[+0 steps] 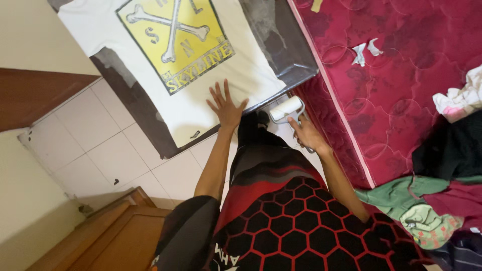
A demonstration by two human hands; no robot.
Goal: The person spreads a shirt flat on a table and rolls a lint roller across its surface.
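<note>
Left hand (226, 106): flat, 5 fingers spread, palm down on the lower hem area of the white T-shirt (201, 95), holding nothing. Right hand (307, 134): closed around the handle of a white lint roller (286, 109), whose drum sits just off the shirt's near corner, apart from the fabric or at most at its edge; contact cannot be confirmed.

The shirt lies spread on a dark board (281, 45) resting on the white tiled floor (100, 150). Its yellow diamond print (175, 37) with crossed bones faces up, well beyond the left hand.

Judgement on the step in hand, rolling the shirt surface:
1. The left palm appears to be pinning the cloth; it should keep the fabric taut so the roller does not drag up folds.
2. Strokes are best run away from the pinning hand, in 1 direction, with light pressure over the print.
3. The drum should lie flat, not on its edge.

Surroundings: a red patterned mattress (401, 75) lies just beside the board, with 2 white scraps (365, 51) on it and a heap of clothes (442, 190) at its near end. A wooden door frame (110, 226) stands to the left.
</note>
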